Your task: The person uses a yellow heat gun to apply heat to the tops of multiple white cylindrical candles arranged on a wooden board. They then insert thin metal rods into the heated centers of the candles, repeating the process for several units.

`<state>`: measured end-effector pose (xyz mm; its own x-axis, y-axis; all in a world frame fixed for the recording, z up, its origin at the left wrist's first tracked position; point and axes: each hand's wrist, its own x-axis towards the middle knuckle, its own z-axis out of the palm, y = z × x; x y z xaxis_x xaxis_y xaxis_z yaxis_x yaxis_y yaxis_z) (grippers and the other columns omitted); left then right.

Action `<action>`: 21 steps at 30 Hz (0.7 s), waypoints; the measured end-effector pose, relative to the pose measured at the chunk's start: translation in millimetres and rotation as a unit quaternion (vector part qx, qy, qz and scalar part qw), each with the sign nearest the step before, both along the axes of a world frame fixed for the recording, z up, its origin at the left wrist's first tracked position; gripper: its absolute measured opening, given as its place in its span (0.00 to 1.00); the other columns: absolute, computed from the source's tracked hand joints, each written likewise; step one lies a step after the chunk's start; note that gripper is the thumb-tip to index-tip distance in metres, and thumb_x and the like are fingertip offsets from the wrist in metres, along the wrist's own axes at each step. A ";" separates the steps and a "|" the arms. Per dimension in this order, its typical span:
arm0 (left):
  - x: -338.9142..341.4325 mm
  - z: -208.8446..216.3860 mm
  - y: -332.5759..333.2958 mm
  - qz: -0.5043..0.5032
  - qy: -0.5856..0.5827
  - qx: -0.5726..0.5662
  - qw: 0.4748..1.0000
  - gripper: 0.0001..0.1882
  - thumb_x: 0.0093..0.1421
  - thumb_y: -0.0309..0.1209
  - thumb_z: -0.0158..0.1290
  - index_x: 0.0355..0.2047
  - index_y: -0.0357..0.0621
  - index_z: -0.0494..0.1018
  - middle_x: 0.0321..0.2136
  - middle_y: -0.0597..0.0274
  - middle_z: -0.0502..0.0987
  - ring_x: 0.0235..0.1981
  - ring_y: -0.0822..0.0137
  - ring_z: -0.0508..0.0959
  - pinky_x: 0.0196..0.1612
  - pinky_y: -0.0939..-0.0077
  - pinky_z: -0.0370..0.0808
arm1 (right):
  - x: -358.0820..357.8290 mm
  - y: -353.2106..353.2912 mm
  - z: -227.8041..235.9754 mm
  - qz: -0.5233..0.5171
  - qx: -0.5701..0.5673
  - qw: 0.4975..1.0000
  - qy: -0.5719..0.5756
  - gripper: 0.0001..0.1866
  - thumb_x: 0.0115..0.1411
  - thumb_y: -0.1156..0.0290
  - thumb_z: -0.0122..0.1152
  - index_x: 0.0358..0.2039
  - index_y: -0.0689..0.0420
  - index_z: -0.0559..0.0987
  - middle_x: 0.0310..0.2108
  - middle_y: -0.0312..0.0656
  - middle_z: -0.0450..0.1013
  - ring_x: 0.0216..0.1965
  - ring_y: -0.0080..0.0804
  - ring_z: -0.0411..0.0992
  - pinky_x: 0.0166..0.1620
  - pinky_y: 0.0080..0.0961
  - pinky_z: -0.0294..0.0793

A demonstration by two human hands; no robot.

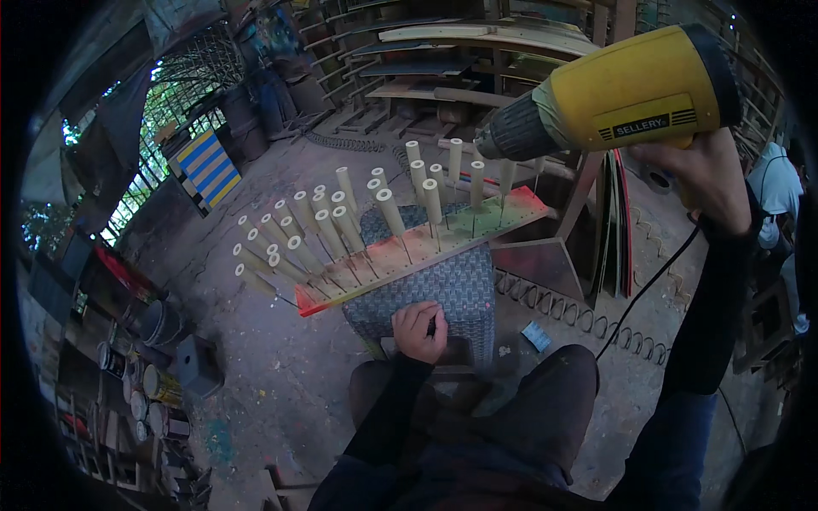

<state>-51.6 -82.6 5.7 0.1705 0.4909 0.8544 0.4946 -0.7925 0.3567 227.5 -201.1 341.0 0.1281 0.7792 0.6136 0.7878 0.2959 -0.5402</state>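
Observation:
My right hand is wrapped round the handle of a yellow heat gun, raised at the upper right. Its dark nozzle points left, close to the tops of the nearest pale cylinders. Several of these hollow cream cylinders stand on thin rods in a long board with red ends, many of them leaning. The board lies across a grey woven stool. On the stool's near part rests my left hand, fingers curled; a small dark spot shows by them, and what they hold, if anything, is hidden.
A black cord hangs from the heat gun past my right knee. Coiled wire and a small blue packet lie on the floor. Upright sheets lean at right. Paint cans and a grey block stand at left, racks behind.

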 end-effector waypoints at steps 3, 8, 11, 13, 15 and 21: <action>-0.5 -0.1 -1.4 -0.002 -0.007 -0.004 1.000 0.07 0.46 0.25 0.57 0.28 0.46 0.75 0.31 0.66 0.76 0.33 0.63 0.74 0.38 0.70 0.66 | -15.2 -2.6 -1.3 -0.005 0.006 1.000 -0.026 0.21 0.44 0.73 0.71 0.38 0.67 0.75 0.35 0.49 0.76 0.38 0.36 0.76 0.43 0.28 0.77; 1.0 3.7 -1.8 -0.009 -0.011 -0.004 1.000 0.08 0.46 0.23 0.56 0.28 0.46 0.74 0.31 0.65 0.76 0.32 0.61 0.74 0.37 0.70 0.66 | -28.9 2.5 1.3 0.020 0.002 0.999 -0.035 0.20 0.44 0.77 0.69 0.39 0.66 0.74 0.35 0.48 0.76 0.38 0.35 0.76 0.42 0.28 0.78; -0.8 1.9 -2.8 -0.004 -0.024 -0.005 1.000 0.08 0.45 0.23 0.57 0.28 0.46 0.74 0.31 0.65 0.76 0.32 0.61 0.74 0.37 0.70 0.66 | -45.4 0.9 1.0 0.050 0.012 0.999 -0.013 0.17 0.44 0.82 0.67 0.37 0.67 0.76 0.32 0.45 0.76 0.32 0.29 0.76 0.35 0.22 0.75; -1.0 1.1 -2.4 -0.005 -0.026 -0.002 1.000 0.09 0.45 0.23 0.57 0.29 0.46 0.74 0.31 0.65 0.76 0.32 0.61 0.74 0.37 0.70 0.66 | -51.3 0.2 -2.5 0.048 0.008 0.999 -0.019 0.14 0.45 0.83 0.65 0.36 0.67 0.77 0.30 0.43 0.76 0.27 0.25 0.73 0.29 0.18 0.71; 1.3 1.3 -1.5 -0.013 -0.031 0.000 0.999 0.09 0.45 0.23 0.57 0.29 0.46 0.74 0.31 0.65 0.76 0.33 0.61 0.74 0.37 0.70 0.66 | -55.2 -4.0 -2.5 0.043 -0.003 0.999 -0.029 0.13 0.47 0.83 0.64 0.35 0.67 0.77 0.28 0.42 0.76 0.24 0.23 0.72 0.25 0.17 0.68; -2.8 4.1 -2.6 -0.017 -0.031 -0.003 0.999 0.09 0.44 0.22 0.57 0.28 0.45 0.74 0.31 0.65 0.76 0.33 0.61 0.74 0.38 0.70 0.67 | -73.7 3.9 4.6 0.058 -0.013 0.998 -0.030 0.10 0.48 0.81 0.64 0.34 0.67 0.77 0.27 0.42 0.76 0.24 0.24 0.72 0.26 0.18 0.69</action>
<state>-54.4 -85.2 9.8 0.1342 0.4912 0.8606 0.4452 -0.8058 0.3905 153.8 -197.2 345.6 0.0008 0.8025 0.5966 0.7800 0.3728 -0.5025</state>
